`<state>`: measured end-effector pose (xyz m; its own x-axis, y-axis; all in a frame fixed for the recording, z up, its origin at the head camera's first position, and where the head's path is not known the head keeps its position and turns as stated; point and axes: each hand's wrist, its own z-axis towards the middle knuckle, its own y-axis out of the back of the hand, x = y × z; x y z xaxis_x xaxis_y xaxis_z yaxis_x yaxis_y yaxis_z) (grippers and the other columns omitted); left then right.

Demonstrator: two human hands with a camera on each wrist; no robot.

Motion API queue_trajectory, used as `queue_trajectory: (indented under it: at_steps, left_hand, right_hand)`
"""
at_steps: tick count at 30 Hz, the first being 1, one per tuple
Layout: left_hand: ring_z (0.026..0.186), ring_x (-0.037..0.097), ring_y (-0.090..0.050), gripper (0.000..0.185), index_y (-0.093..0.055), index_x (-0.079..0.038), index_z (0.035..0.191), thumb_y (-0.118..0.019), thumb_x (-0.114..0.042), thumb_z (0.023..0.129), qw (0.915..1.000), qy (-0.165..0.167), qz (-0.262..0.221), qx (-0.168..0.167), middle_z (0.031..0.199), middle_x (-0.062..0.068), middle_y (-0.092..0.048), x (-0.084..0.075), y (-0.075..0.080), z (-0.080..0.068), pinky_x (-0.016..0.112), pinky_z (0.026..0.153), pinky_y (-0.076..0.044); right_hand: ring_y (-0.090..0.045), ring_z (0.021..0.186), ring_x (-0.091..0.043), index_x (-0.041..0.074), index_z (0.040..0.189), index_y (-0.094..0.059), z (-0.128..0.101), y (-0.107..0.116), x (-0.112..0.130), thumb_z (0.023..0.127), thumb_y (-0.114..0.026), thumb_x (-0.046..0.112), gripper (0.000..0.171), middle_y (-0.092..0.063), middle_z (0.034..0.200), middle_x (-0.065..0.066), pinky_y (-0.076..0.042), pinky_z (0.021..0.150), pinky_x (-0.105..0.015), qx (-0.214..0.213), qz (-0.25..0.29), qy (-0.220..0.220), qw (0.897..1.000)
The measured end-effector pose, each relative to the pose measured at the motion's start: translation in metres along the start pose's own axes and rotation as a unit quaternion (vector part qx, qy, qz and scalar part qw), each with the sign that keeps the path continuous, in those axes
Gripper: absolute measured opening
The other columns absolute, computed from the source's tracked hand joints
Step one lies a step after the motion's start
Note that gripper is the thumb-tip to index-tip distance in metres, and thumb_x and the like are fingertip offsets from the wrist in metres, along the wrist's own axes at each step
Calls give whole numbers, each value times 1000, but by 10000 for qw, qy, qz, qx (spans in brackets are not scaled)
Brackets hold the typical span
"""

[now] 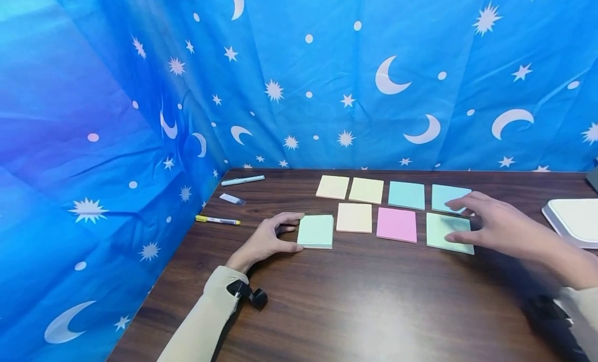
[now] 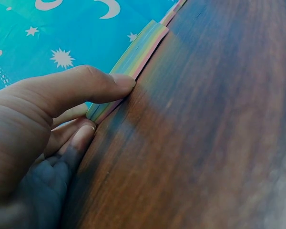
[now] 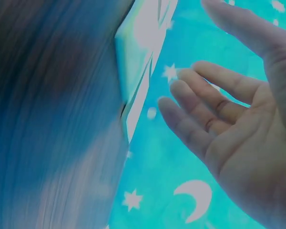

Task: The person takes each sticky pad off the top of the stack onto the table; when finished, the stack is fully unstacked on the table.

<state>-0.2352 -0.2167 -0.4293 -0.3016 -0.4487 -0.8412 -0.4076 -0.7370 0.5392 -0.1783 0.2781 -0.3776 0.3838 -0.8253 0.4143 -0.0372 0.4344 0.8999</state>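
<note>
At the front left of the sticky-note pads, a stack of mint-topped sticky notes point(image 1: 315, 231) lies flat on the table. My left hand point(image 1: 275, 237) holds its left side, thumb at the near corner and index finger at the far one. Layered pastel edges of the stack point(image 2: 142, 52) show beside the thumb in the left wrist view. Over on the right, my right hand point(image 1: 490, 224) hovers with fingers spread and nothing in them. It overlaps a light green pad point(image 1: 441, 237) and a blue pad point(image 1: 448, 196). In the right wrist view the palm point(image 3: 248, 157) faces the camera.
Between the hands lie a pink pad point(image 1: 396, 225), a cream pad point(image 1: 354, 218), two yellow pads point(image 1: 366, 190) and another blue pad point(image 1: 406, 196). Pens point(image 1: 218, 220) lie at the left edge. A white box-like object point(image 1: 574, 222) sits far right. A blue star-patterned cloth point(image 1: 327, 66) hangs behind.
</note>
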Motion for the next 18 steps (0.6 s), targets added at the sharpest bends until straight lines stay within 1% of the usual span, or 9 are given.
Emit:
queue_trajectory:
  at_steps: [6, 12, 15, 18]
  left_hand:
    - [130, 26, -61, 74, -59, -14, 153, -89, -17, 85, 10000, 52, 20, -31, 152, 4, -57, -1, 0, 0, 45, 112, -49]
    - [129, 25, -61, 74, -59, -13, 152, -89, -16, 84, 10000, 48, 26, -28, 152, 3, -57, 0, 0, 2, 44, 111, -49]
    - [129, 24, -61, 74, -60, -14, 152, -90, -17, 84, 10000, 66, 21, 0, 152, 3, -57, 0, -1, 2, 43, 111, -49]
    - [129, 24, -61, 74, -60, -15, 151, -90, -17, 83, 10000, 91, 23, -17, 152, 2, -57, 0, 0, 1, 42, 111, -49]
  right_hand:
    - [-67, 107, -43, -8, 132, -65, 20, -11, 34, 82, -94, 35, 72, -68, 118, -20, -60, 86, -61, -2, 311, 393, 9987]
    - [-67, 110, -41, -7, 132, -66, 40, -24, 62, 83, -93, 29, 66, -69, 121, -21, -58, 93, -61, -9, 420, 864, 9954]
    - [-65, 115, -41, -7, 134, -66, 48, -30, 76, 87, -90, 30, 65, -68, 124, -21, -55, 97, -62, 116, 593, 903, 9941]
    - [-61, 123, -45, -8, 137, -63, 57, -36, 90, 89, -87, 35, 69, -65, 130, -24, -51, 103, -64, 272, 729, 827, 9935]
